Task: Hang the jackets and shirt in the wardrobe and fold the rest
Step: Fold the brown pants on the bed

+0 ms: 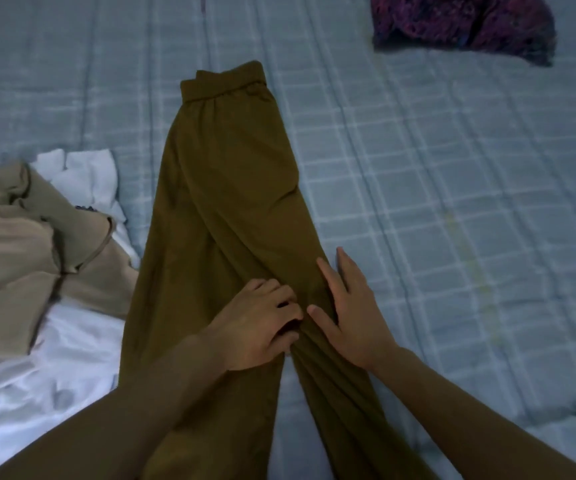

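A pair of olive-brown trousers [225, 188] lies lengthwise on the bed, elastic waistband at the far end, legs running toward me. Where the two legs part, my left hand [258, 323] has its fingers curled into a bunch of the fabric. Beside it my right hand [348, 313] lies flat on the right leg with straight fingers, pressing the cloth down. To the left a beige garment [26, 237] is crumpled on top of a white garment [71, 344]. A dark purple patterned garment [463, 22] sits bunched at the far right.
Everything rests on a bed with a light blue checked cover [452, 202]. The cover stretches bare across the right side and behind the waistband.
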### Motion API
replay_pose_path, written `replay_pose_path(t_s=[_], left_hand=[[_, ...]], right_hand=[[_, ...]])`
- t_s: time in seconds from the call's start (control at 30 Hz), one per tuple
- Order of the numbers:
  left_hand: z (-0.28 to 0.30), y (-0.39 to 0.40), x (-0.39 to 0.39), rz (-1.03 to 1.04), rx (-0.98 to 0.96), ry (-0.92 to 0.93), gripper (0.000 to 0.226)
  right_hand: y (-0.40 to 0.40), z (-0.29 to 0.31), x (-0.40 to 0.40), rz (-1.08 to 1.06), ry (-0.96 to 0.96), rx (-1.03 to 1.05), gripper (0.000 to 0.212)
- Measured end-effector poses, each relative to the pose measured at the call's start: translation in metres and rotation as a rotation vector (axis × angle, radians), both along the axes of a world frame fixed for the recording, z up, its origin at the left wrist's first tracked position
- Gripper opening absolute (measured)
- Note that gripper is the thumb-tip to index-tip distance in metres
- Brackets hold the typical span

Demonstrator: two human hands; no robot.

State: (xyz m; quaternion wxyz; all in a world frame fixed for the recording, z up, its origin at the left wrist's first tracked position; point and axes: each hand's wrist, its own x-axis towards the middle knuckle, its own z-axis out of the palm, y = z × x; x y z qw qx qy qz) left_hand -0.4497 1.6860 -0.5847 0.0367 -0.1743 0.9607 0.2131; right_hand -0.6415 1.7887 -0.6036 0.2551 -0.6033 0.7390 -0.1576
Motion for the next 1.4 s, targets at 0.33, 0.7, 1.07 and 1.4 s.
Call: replay_pose_path(t_s=[0.33, 0.7, 1.07, 1.4], left_hand=[[-0.007, 0.040, -0.007, -0.160, -0.039, -0.027, 0.044], [0.005, 0.071, 0.001, -0.249, -0.011, 0.042, 0.020], [0.036, 0.076, 0.079, -0.169, -0.139, 0.203, 0.026], [0.038, 0.116, 0.112, -0.450, -0.135, 0.176, 0.022]], right_hand=[[0.073, 0.020, 0.015, -0.153, -0.051, 0.056, 0.049], [0.169, 0.046, 0.039, -0.217, 0.008, 0.415, 0.048], [0.225, 0.082, 0.112, -0.228, 0.091, 0.107, 0.019], [0.220, 0.088, 0.230, -0.196, 0.038, 0.051, 0.013]])
